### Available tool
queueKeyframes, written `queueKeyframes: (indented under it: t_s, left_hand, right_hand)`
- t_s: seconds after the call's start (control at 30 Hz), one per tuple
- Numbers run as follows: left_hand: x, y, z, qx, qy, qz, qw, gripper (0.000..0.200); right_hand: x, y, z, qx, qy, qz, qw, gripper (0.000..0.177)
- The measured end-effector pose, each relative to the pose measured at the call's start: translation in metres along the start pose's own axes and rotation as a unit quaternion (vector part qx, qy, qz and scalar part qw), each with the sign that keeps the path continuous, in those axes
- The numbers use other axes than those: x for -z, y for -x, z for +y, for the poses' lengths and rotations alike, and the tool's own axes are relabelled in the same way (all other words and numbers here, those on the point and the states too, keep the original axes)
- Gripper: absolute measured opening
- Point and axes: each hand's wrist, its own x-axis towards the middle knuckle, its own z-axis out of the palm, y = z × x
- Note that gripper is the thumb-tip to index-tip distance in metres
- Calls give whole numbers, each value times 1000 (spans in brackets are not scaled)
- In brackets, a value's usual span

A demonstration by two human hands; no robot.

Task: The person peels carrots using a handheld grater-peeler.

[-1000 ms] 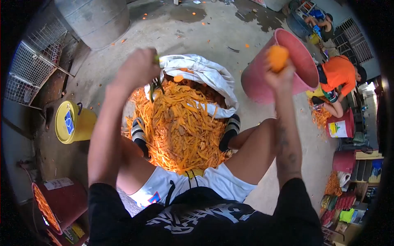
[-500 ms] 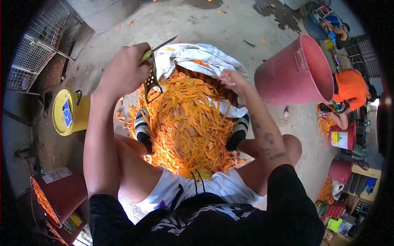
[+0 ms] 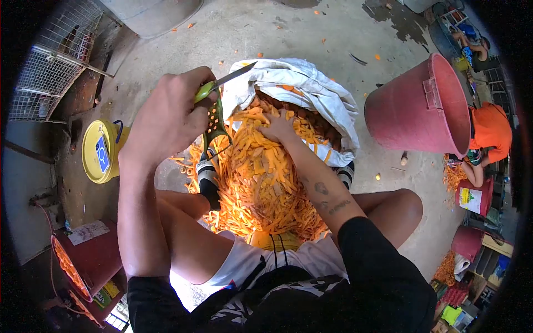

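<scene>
My left hand [image 3: 180, 111] is closed around a knife [image 3: 236, 72] with a green handle and a dark green peeler [image 3: 215, 125], both held above the pile. The blade points up and to the right. My right hand [image 3: 277, 127] rests with fingers spread on orange peelings [image 3: 261, 177], just at the mouth of a white sack [image 3: 333, 105]. These peelings are heaped between my legs and look like carrot peel. Brownish-orange pieces show dimly inside the sack, partly hidden by its folds.
A large pink bucket [image 3: 408, 108] stands at right, a yellow bucket [image 3: 100, 152] at left. Dark red buckets [image 3: 89, 261] holding orange pieces sit at lower left. A wire cage [image 3: 53, 72] is at far left. A person in an orange shirt [image 3: 491, 130] works at far right.
My right hand has moved down and left from the sack's edge onto the peelings. My left hand still holds the knife and peeler. The view has shifted slightly.
</scene>
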Motion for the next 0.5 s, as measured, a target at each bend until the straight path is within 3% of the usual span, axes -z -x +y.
queueKeyframes:
  t_s: [0.03,0.07,0.13,0.17,0.3,0.37,0.47,0.5]
  left_hand:
    - [1,3,0,0,2,7,1000,13]
    - [2,7,2,0,4,14,1000,13]
    - [0,15,5,-5,0,24,1000,13]
    - [0,19,7,-6,-6,32,999,13]
    - [-6,35,13,25,23,49,998,16]
    - [-12,44,4,-9,-10,60,998,15]
    - [-7,54,10,-10,12,62,998,15]
    - [-5,56,9,-10,16,64,998,15]
  right_hand:
    - [-3,19,-2,2,3,40,999,68]
    - [-5,38,-4,1,4,43,999,68]
    - [-5,79,-13,-9,-162,54,985,68]
    - [-10,100,-17,11,-153,109,982,57]
    - [-30,178,-22,94,-98,141,981,58]
    - [-45,217,-23,145,-48,192,970,55]
    - [-67,255,-16,169,-20,209,963,53]
    - [-60,268,-18,166,-10,172,971,56]
